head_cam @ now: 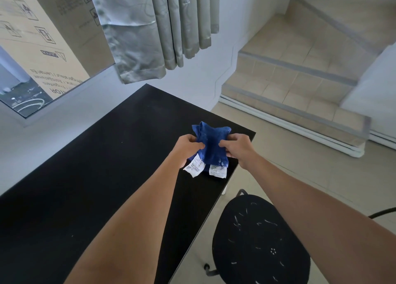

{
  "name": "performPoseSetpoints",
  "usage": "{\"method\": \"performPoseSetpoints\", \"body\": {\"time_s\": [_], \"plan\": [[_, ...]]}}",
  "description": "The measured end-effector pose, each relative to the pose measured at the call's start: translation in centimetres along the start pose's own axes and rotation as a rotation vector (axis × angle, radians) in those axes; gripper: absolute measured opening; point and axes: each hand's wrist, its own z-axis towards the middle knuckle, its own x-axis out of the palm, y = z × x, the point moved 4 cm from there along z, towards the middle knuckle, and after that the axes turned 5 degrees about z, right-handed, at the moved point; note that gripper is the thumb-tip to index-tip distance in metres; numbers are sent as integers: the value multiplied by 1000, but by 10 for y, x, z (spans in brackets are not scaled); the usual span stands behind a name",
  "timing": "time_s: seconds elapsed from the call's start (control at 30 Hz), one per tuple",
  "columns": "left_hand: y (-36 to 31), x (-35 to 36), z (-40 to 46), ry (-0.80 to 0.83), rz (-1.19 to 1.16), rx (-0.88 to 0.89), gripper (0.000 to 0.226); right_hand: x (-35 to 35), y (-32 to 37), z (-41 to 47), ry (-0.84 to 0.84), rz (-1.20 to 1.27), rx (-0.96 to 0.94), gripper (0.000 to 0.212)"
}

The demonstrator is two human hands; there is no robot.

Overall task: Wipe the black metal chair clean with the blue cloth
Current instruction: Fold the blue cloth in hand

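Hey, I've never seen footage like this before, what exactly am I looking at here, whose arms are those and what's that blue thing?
There is no machine here. This is one picture from a wide-angle camera worn on a person's head, looking forward and down, so the two bare arms reaching in from below are the wearer's own. The left hand and the right hand each have a closed grip on a crumpled blue cloth with two white care labels hanging from it. They hold it over the far end of a long black tabletop. To the lower right stands the black metal chair with a round seat, marked with pale streaks, not yet being wiped. Behind are grey curtains and tiled steps.
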Motion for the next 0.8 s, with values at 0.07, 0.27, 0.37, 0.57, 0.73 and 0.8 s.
{"method": "performPoseSetpoints", "body": {"time_s": [0.07,0.27,0.37,0.57,0.73,0.8], "plan": [[-11,3,-12,46,-45,24,13,0,16,-12,34,7,-67,22],[-44,22,-54,145,-453,40,39,-6,56,-59,146,49,-213,33],[-48,31,-74,164,-545,70,63,-16,64,-81,111,-295,-426,27],[-61,63,-116,286,-677,126,39,-52,42,-120,-219,-583,-738,35],[-69,103,-150,381,-674,73,45,-87,1,-144,-89,-429,-571,53],[-65,121,-159,321,-626,64,41,-104,-15,-155,8,-379,-553,60]]}}
